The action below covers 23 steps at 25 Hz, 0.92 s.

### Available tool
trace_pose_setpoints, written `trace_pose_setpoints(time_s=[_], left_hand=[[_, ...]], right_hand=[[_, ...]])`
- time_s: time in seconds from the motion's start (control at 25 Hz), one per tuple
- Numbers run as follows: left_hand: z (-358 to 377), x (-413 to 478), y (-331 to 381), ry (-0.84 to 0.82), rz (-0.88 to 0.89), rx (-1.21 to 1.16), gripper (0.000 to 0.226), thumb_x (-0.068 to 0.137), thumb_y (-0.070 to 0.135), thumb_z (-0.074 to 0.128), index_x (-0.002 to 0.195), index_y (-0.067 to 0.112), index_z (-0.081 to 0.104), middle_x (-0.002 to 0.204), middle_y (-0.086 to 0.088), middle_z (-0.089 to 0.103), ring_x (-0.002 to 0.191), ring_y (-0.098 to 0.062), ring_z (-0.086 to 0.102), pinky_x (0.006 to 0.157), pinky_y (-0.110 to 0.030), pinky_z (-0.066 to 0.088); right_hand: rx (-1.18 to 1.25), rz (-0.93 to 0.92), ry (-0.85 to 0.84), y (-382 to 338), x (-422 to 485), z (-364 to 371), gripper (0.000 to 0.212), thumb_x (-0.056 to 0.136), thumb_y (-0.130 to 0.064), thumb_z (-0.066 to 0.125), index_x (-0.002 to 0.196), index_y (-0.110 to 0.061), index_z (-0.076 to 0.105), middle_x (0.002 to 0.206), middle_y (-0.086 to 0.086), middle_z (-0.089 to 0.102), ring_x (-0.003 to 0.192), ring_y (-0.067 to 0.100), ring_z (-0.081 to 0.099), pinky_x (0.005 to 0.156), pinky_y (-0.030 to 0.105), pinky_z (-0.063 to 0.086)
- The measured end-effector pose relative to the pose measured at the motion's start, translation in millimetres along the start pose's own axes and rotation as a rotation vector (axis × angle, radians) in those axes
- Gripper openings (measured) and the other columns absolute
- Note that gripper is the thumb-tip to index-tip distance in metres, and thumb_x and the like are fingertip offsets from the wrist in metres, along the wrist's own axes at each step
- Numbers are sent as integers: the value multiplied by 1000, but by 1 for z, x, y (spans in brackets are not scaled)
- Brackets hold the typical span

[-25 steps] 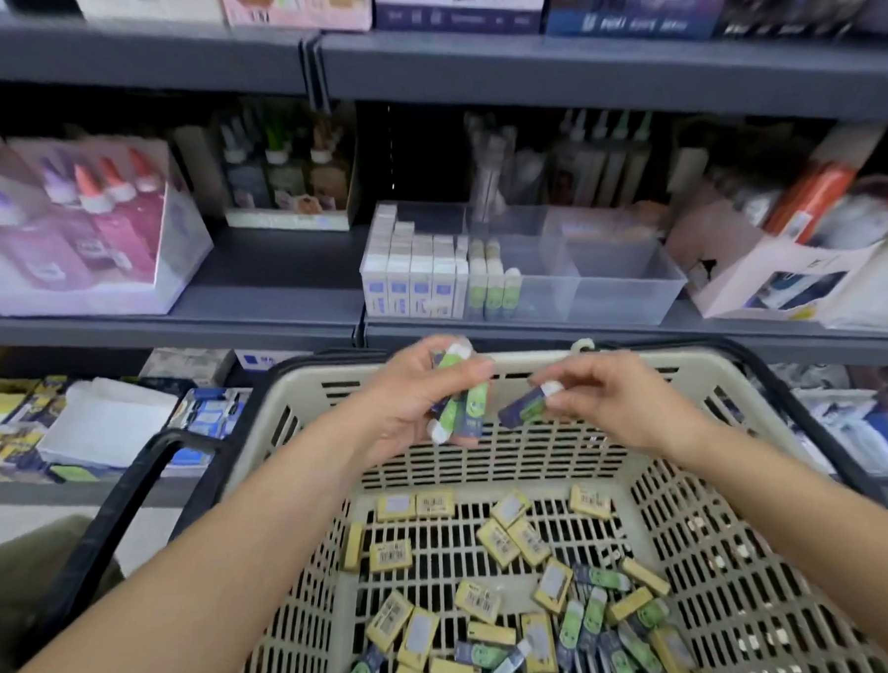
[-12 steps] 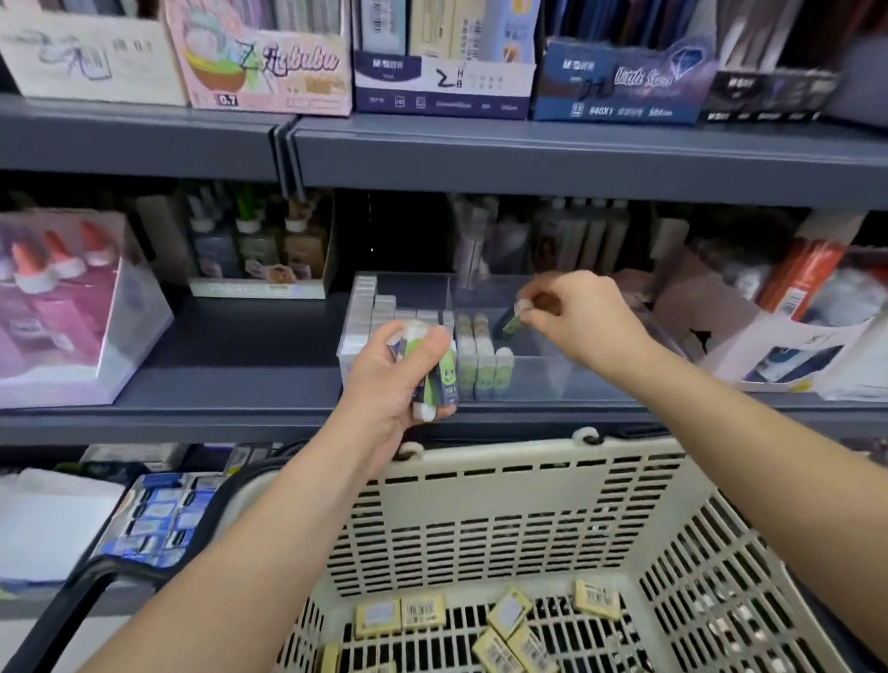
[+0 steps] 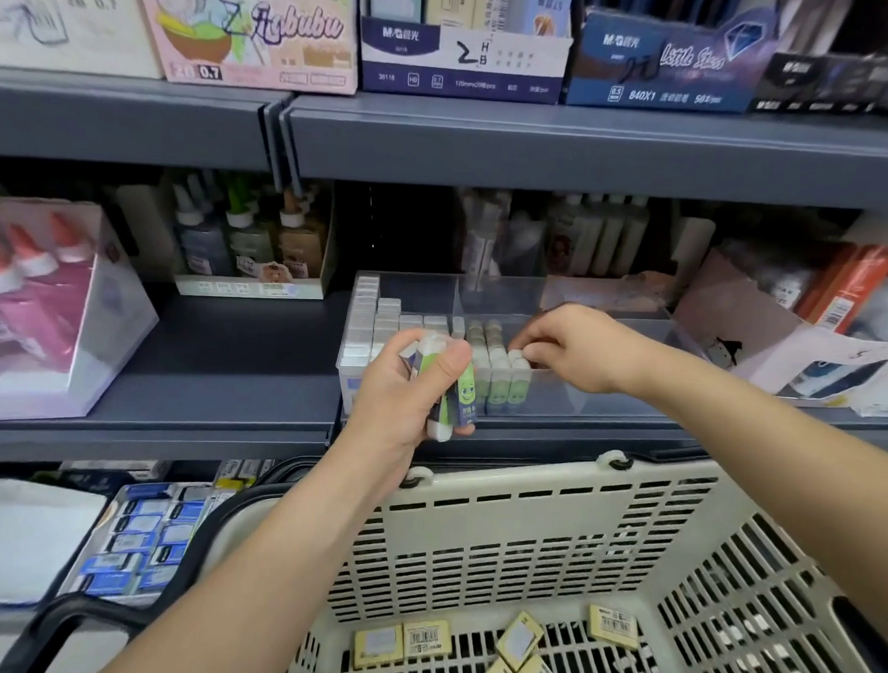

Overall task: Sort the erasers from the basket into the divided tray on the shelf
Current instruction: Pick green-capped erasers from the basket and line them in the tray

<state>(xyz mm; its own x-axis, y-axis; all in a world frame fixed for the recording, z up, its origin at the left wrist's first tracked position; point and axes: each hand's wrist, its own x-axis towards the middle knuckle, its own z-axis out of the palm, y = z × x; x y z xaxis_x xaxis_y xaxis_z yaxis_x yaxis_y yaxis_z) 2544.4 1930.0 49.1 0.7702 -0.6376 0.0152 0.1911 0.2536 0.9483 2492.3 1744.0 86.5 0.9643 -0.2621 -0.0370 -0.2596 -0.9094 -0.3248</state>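
Head view: right hand (image 3: pixel 575 348) pinching the top of an upright green eraser (image 3: pixel 518 387) at the row's right end in the middle compartment of the divided tray (image 3: pixel 608 399); left hand (image 3: pixel 403 390) clasping spare erasers (image 3: pixel 464 391), long axes upright, just left of that row, nearer the basket (image 3: pixel 525 520).

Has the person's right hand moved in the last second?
Yes. The right hand went forward from over the basket rim to the divided tray, where it now pinches a green eraser.
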Motion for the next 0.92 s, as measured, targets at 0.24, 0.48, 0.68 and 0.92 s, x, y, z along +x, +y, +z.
trace_pose_setpoints(time_s=[0.24, 0.48, 0.68, 0.92], left_hand=[[-1, -1, 1, -39, -25, -92, 44, 62, 38, 69, 95, 14, 53, 79, -11, 63, 63, -18, 62, 47, -28, 51], [-1, -2, 1, -28, -49, -151, 39, 64, 33, 69, 95, 15, 54, 72, -4, 67, 63, -16, 66, 50, -30, 54], [0, -5, 0, -92, -72, -91, 37, 68, 31, 68, 98, 13, 56, 78, -3, 70, 64, -16, 68, 52, -28, 54], [-2, -2, -3, -49, -91, -35, 8, 88, 5, 60, 93, 11, 60, 74, 1, 69, 64, -6, 65, 50, -21, 51]], right_hand=[[-76, -2, -12, -4, -6, 0, 28, 96, -15, 44, 114, -16, 65, 117, 2, 65, 110, 21, 57, 93, 30, 43], [254, -99, 298, -45, -44, 7, 6, 83, -35, 59, 79, -34, 62, 65, -20, 62, 65, -5, 57, 61, 15, 41], [408, -54, 217, -57, -55, 17, 45, 73, -31, 77, 111, -36, 54, 83, -12, 57, 53, -2, 50, 58, 9, 40], [609, 37, 320, -36, -40, -9, 25, 68, -14, 80, 70, -26, 58, 56, -9, 63, 50, 2, 60, 48, 16, 46]])
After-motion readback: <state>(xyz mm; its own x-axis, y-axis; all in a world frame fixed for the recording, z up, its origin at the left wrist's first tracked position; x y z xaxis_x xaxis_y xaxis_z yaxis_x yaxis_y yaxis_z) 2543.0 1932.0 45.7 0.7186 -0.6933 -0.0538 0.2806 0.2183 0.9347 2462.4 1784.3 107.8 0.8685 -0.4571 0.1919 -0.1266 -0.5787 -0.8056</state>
